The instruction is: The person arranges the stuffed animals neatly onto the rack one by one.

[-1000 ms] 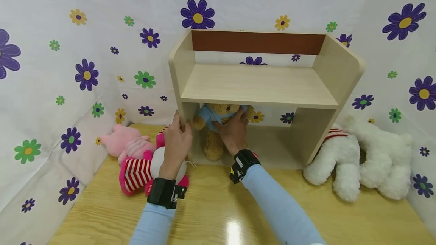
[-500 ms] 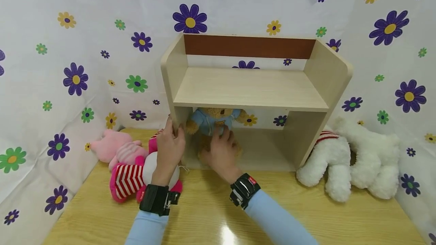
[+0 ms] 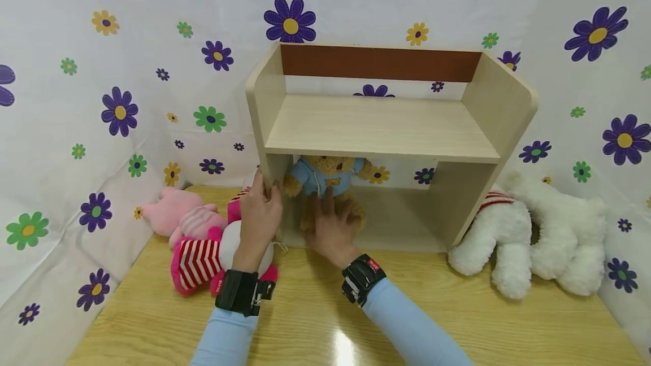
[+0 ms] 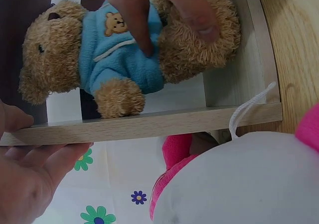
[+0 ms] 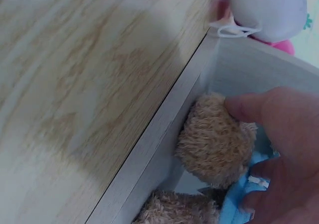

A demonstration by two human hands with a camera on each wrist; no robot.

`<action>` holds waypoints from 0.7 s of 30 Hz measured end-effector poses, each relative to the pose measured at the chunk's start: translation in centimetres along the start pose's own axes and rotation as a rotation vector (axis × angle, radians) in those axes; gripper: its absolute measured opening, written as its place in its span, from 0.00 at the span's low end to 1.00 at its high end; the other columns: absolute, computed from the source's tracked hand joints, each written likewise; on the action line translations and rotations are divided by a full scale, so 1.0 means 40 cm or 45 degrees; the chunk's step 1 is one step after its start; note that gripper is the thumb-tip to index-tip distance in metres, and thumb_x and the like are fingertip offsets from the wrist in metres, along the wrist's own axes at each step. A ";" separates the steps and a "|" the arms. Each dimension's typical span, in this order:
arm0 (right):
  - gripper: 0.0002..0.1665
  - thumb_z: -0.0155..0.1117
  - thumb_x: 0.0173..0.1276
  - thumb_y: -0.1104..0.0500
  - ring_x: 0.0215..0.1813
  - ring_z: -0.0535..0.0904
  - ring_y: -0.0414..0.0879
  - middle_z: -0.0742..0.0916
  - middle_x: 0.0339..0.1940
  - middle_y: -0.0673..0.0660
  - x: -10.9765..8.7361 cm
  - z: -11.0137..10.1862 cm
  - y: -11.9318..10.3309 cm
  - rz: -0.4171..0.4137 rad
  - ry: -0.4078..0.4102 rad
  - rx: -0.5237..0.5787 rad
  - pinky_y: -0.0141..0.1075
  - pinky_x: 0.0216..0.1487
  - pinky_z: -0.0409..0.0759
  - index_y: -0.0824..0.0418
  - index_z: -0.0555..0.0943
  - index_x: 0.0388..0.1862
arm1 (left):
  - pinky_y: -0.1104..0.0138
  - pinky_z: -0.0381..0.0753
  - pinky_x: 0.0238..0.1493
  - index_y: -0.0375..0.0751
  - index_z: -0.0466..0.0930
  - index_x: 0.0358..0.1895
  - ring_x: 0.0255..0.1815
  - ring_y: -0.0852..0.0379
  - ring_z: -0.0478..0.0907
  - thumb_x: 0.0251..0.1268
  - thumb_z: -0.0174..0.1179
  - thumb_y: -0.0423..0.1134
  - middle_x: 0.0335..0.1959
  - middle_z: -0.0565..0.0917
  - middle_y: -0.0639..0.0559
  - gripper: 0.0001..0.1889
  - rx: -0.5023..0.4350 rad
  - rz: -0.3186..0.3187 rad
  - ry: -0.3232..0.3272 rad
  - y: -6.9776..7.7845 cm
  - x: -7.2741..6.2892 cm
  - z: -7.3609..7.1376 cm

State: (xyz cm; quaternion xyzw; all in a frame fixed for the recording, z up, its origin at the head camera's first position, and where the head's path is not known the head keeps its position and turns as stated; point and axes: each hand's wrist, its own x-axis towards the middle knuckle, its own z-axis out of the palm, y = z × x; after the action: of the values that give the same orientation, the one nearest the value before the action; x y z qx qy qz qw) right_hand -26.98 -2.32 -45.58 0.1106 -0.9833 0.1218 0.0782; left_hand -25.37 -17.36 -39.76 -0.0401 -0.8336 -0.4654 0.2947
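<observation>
Inside the lower left part of a wooden shelf unit, a brown teddy bear in a blue hoodie sits upright, the top of its head hidden by the middle board. My right hand rests on its front, fingers spread against the belly and the thumb on one leg. With my left hand I grip the front edge of the shelf's left side panel. In the left wrist view the thumb lies on the inner side of that panel and the fingers on the outer side.
Left of the shelf, a pink plush pig and a white-and-pink plush toy with striped parts lie on the wooden table. White plush toys lean at the right. A flowered cloth hangs behind.
My right hand has slid down from the bear's upper body to its belly and leg, and its fingers have loosened from their grip. My left hand stays on the side panel.
</observation>
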 end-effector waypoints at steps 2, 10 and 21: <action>0.50 0.66 0.67 0.35 0.77 0.60 0.76 0.62 0.84 0.61 0.009 0.002 0.004 -0.002 -0.005 -0.055 0.74 0.62 0.69 0.46 0.59 0.82 | 0.41 0.82 0.57 0.39 0.68 0.73 0.58 0.35 0.84 0.76 0.54 0.36 0.62 0.83 0.33 0.24 0.001 0.009 -0.002 0.003 0.001 0.000; 0.45 0.59 0.71 0.33 0.79 0.58 0.71 0.62 0.84 0.60 0.032 -0.006 0.014 0.000 -0.104 -0.058 0.71 0.67 0.63 0.45 0.60 0.82 | 0.43 0.83 0.56 0.39 0.70 0.71 0.55 0.36 0.85 0.76 0.54 0.36 0.59 0.84 0.33 0.23 0.014 0.013 0.011 0.005 0.003 0.001; 0.42 0.59 0.74 0.39 0.82 0.52 0.73 0.56 0.86 0.59 0.004 -0.051 0.054 -0.080 -0.240 0.189 0.76 0.72 0.55 0.46 0.61 0.82 | 0.42 0.84 0.54 0.38 0.71 0.70 0.51 0.35 0.85 0.76 0.55 0.36 0.57 0.85 0.32 0.22 0.031 -0.004 0.028 0.006 -0.001 0.000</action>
State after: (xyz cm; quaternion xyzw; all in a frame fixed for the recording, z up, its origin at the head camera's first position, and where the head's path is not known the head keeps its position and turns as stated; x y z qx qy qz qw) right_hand -27.40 0.22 -44.07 0.1577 -0.9706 0.1806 -0.0194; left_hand -25.24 -17.22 -39.61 -0.0301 -0.8360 -0.4561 0.3035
